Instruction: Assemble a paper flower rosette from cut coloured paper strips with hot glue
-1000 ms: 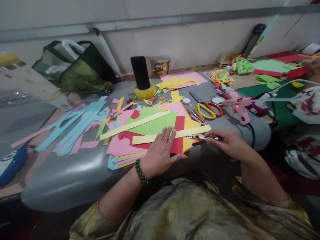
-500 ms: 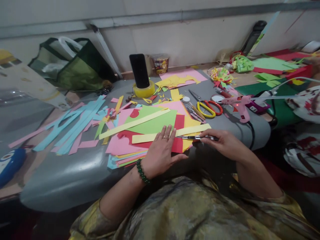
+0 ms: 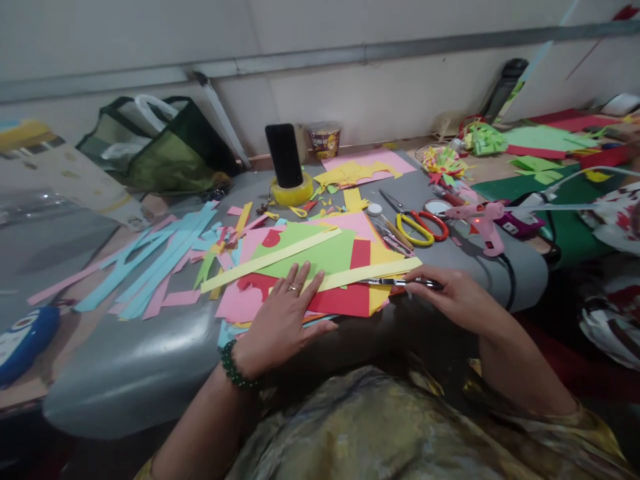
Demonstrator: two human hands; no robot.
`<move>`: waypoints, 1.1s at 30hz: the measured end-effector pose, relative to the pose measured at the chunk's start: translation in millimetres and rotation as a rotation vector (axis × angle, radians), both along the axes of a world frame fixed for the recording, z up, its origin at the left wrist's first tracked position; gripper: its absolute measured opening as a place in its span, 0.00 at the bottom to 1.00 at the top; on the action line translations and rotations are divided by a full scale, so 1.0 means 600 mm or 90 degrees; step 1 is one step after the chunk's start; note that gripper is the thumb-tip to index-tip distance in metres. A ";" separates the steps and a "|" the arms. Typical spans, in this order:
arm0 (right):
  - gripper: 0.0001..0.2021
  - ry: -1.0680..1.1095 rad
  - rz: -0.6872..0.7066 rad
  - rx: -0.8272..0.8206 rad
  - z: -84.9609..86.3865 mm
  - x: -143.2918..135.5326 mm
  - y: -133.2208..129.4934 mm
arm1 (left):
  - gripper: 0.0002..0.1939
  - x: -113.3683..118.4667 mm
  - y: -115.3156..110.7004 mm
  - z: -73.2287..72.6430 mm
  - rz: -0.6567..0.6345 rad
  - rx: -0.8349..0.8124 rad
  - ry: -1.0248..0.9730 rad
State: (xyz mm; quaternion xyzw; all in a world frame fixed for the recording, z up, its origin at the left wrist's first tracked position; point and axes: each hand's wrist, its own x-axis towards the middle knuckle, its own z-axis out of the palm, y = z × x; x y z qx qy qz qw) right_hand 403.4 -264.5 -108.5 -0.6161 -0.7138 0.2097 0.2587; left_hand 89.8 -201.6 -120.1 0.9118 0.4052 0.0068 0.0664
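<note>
My left hand [image 3: 286, 312] lies flat with fingers spread over the left part of a pale yellow paper strip [image 3: 363, 273]. Beneath the strip are sheets of red paper [image 3: 350, 303], green paper [image 3: 330, 248] and pink paper [image 3: 233, 303] in a stack. A second pale yellow strip [image 3: 265, 259] slants across the green sheet. My right hand [image 3: 447, 293] is closed around a slim silver and dark pointed tool that looks like tweezers [image 3: 383, 282], its tip aimed left along the strip's lower edge. The fingers of that hand are close to the strip's right end.
Scissors [image 3: 417, 227] and a pink glue gun [image 3: 483, 223] lie to the right. A phone [image 3: 284, 157] leans upright in a yellow tape roll [image 3: 293, 193] behind the stack. Blue paper strips [image 3: 170, 257] spread at the left, before a green bag [image 3: 160, 147].
My left hand has slid left along the strip, showing more of the red sheet. My right hand still holds the tweezers near the strip's right end. The whole view has shifted slightly.
</note>
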 end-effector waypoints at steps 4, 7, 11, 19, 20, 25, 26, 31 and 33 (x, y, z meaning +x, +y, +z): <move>0.14 -0.016 0.026 0.003 0.004 -0.014 0.014 | 0.47 0.012 -0.007 -0.011 -0.005 0.025 -0.019; 0.14 -0.011 0.042 -0.002 0.004 -0.013 0.018 | 0.46 0.019 -0.008 -0.016 -0.013 0.040 -0.031; 0.15 -0.006 0.053 -0.011 0.003 -0.003 0.014 | 0.47 0.020 -0.008 -0.020 -0.015 0.046 -0.035; 0.16 -0.004 0.067 -0.014 -0.002 -0.011 0.014 | 0.50 0.026 -0.013 -0.019 0.002 0.042 -0.032; 0.16 -0.005 0.067 -0.017 -0.001 -0.012 0.014 | 0.49 0.026 -0.013 -0.019 -0.001 0.044 -0.034; 0.15 -0.013 0.067 -0.024 0.004 -0.014 0.011 | 0.50 0.025 -0.011 -0.017 -0.004 0.036 -0.029; 0.15 -0.011 0.068 -0.024 0.005 -0.015 0.010 | 0.51 0.025 -0.011 -0.016 -0.002 0.032 -0.027; 0.14 0.000 0.078 -0.014 0.002 -0.032 0.013 | 0.51 0.030 -0.013 -0.016 0.005 0.023 -0.030; 0.14 0.007 0.088 -0.013 -0.002 -0.041 0.015 | 0.52 0.032 -0.013 -0.015 0.010 0.016 -0.032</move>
